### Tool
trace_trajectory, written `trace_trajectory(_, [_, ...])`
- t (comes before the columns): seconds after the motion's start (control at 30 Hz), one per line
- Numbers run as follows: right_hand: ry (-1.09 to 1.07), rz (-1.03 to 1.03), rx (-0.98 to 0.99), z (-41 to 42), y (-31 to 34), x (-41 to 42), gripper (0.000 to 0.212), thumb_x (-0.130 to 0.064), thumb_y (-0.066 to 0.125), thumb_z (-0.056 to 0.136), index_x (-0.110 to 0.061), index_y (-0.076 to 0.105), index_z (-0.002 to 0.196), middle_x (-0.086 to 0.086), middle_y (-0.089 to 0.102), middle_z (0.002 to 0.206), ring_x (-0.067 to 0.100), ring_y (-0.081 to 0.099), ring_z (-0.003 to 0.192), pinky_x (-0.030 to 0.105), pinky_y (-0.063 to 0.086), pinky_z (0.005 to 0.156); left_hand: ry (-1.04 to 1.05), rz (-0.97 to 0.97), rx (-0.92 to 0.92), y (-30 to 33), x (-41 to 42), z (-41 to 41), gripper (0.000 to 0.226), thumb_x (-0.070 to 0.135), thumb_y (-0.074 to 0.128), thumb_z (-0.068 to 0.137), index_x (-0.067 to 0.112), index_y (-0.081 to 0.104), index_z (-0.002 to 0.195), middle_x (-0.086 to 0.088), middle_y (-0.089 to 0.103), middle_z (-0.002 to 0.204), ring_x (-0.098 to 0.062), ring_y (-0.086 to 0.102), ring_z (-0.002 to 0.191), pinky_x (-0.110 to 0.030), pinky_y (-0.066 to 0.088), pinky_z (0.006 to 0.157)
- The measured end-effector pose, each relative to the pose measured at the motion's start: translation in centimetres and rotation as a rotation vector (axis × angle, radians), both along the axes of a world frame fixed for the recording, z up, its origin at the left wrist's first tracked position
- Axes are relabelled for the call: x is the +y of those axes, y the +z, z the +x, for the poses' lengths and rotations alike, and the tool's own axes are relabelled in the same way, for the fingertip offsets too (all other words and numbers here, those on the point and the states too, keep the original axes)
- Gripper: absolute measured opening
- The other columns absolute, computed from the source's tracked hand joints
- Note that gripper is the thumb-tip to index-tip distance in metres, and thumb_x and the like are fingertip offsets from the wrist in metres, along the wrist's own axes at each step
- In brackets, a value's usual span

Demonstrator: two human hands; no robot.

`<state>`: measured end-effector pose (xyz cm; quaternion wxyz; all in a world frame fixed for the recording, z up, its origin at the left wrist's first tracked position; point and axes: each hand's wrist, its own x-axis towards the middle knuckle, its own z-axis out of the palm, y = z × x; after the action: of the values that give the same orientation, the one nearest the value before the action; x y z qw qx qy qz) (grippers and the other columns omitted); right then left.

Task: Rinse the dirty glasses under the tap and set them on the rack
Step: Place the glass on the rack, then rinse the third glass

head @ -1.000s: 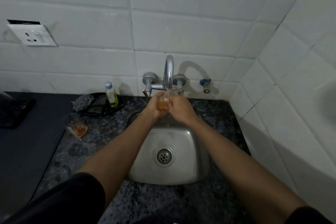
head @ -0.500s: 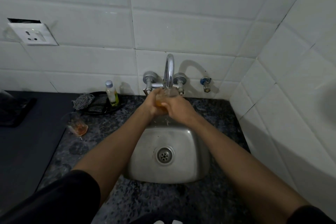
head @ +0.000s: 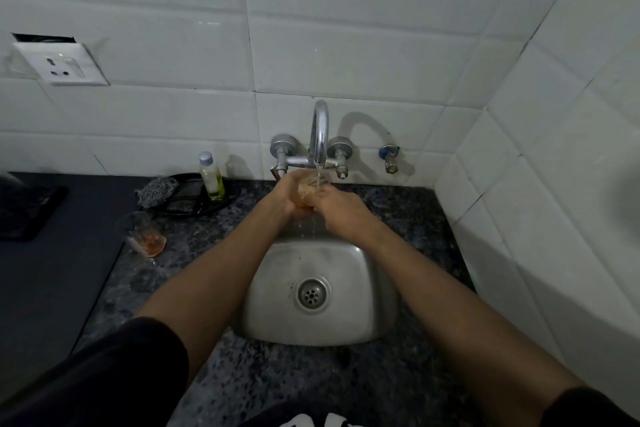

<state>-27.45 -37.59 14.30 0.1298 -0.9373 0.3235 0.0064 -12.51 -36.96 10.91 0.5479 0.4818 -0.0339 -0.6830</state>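
Observation:
A small clear glass [head: 309,188] with orange residue sits under the spout of the chrome tap [head: 319,135], and a thin stream of water runs into it. My left hand [head: 289,198] grips it from the left and my right hand [head: 341,210] wraps it from the right, above the back of the steel sink [head: 360,288]. A second dirty glass [head: 145,236] with orange dregs stands on the counter to the left of the sink. No rack shows in this view.
A small bottle [head: 211,177] of yellow liquid, a black tray [head: 194,194] and a grey scrubber [head: 156,191] lie by the wall, left of the tap. A dark mat [head: 52,270] covers the left counter. White tiled walls close in behind and on the right.
Both hands have kept the glass under the spout, shifting only slightly; water now visibly runs into it.

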Motion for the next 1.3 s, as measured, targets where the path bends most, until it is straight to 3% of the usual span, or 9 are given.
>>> trace_trajectory(0.27, [-0.137, 0.084, -0.192, 2.0, -0.5, 0.3, 0.02, -0.028, 0.05, 0.106, -0.023, 0.066, 0.118, 0.008, 0.072, 0.109, 0.03, 0.07, 0.098, 0.047, 0.058, 0.086, 0.022, -0.023, 0.084, -0.5, -0.2, -0.4, 0.034, 0.028, 0.056, 0.098, 0.009, 0.068, 0.072, -0.002, 0.064, 0.071, -0.015, 0.062, 0.064, -0.025, 0.054, 0.062])
trace_trajectory(0.43, [-0.05, -0.049, -0.074, 0.0, -1.7, -1.1, 0.055, -0.006, 0.062, 0.094, -0.035, 0.058, 0.141, 0.0, 0.066, 0.126, 0.024, 0.068, 0.103, 0.043, 0.059, 0.088, 0.016, 0.017, 0.024, -0.5, 0.0, 0.6, 0.04, 0.046, 0.053, 0.099, 0.011, 0.072, 0.094, -0.005, 0.07, 0.085, -0.02, 0.064, 0.072, -0.03, 0.046, 0.066])
trace_trajectory(0.6, [-0.309, 0.446, -0.397, 1.2, -1.1, -0.5, 0.03, -0.025, 0.049, 0.11, -0.013, 0.065, 0.132, 0.01, 0.07, 0.114, 0.026, 0.073, 0.091, 0.047, 0.065, 0.075, 0.017, -0.02, 0.014, -0.5, 0.1, -0.2, 0.031, 0.033, 0.054, 0.101, 0.007, 0.068, 0.094, -0.007, 0.071, 0.08, -0.021, 0.068, 0.075, -0.035, 0.058, 0.07])
trace_trajectory(0.73, [-0.14, 0.137, -0.185, 0.8, -1.3, -0.9, 0.03, -0.019, 0.055, 0.104, -0.02, 0.065, 0.132, 0.008, 0.071, 0.115, 0.026, 0.069, 0.1, 0.048, 0.058, 0.09, 0.043, -0.016, 0.055, -0.3, -0.2, -0.1, 0.033, 0.03, 0.046, 0.103, 0.005, 0.066, 0.094, -0.009, 0.068, 0.082, -0.022, 0.069, 0.072, -0.032, 0.058, 0.066])
trace_trajectory(0.83, [-0.084, -0.036, 0.033, 0.0, -2.6, -1.3, 0.046, -0.01, 0.064, 0.096, -0.03, 0.06, 0.137, 0.003, 0.071, 0.116, 0.025, 0.069, 0.099, 0.041, 0.059, 0.088, 0.026, -0.01, 0.019, -0.2, -0.5, 0.2, 0.035, 0.031, 0.046, 0.103, 0.005, 0.068, 0.096, -0.011, 0.069, 0.09, -0.025, 0.068, 0.081, -0.038, 0.056, 0.079])
trace_trajectory(0.93, [-0.135, 0.25, -0.304, 0.3, -2.5, -0.4, 0.026, -0.02, 0.063, 0.101, -0.02, 0.069, 0.126, 0.004, 0.072, 0.114, 0.023, 0.07, 0.102, 0.044, 0.061, 0.085, 0.049, -0.013, -0.006, -0.3, -0.3, -0.2, 0.032, 0.026, 0.048, 0.104, 0.005, 0.066, 0.087, -0.007, 0.067, 0.077, -0.021, 0.068, 0.067, -0.033, 0.057, 0.068])
trace_trajectory(1.03, [-0.368, 0.648, -0.505, 1.4, -1.3, 0.1, 0.032, -0.031, 0.049, 0.11, -0.01, 0.065, 0.129, 0.009, 0.067, 0.117, 0.025, 0.072, 0.099, 0.038, 0.066, 0.068, 0.052, -0.021, -0.042, -1.2, 0.0, -0.1, 0.029, 0.028, 0.052, 0.102, 0.006, 0.064, 0.087, -0.008, 0.066, 0.08, -0.022, 0.067, 0.073, -0.036, 0.055, 0.072])
trace_trajectory(1.17, [-0.271, 0.366, -0.52, 0.5, -2.0, -0.1, 0.028, -0.032, 0.057, 0.107, -0.01, 0.071, 0.118, 0.002, 0.071, 0.105, 0.013, 0.068, 0.084, 0.034, 0.061, 0.073, 0.001, -0.007, -0.107, -1.5, 0.5, 0.4, 0.03, 0.036, 0.055, 0.098, 0.01, 0.067, 0.089, -0.007, 0.069, 0.08, -0.022, 0.064, 0.076, -0.035, 0.051, 0.074])
trace_trajectory(1.3, [-0.565, 0.322, -0.717, -0.9, -3.8, -0.4, 0.03, -0.035, 0.085, 0.084, -0.017, 0.07, 0.104, -0.005, 0.071, 0.094, 0.007, 0.065, 0.08, 0.03, 0.057, 0.074, 0.038, -0.058, -0.1, -1.7, 0.9, 0.9, 0.027, 0.024, 0.067, 0.092, 0.005, 0.063, 0.111, -0.012, 0.07, 0.098, -0.025, 0.068, 0.087, -0.041, 0.057, 0.085])
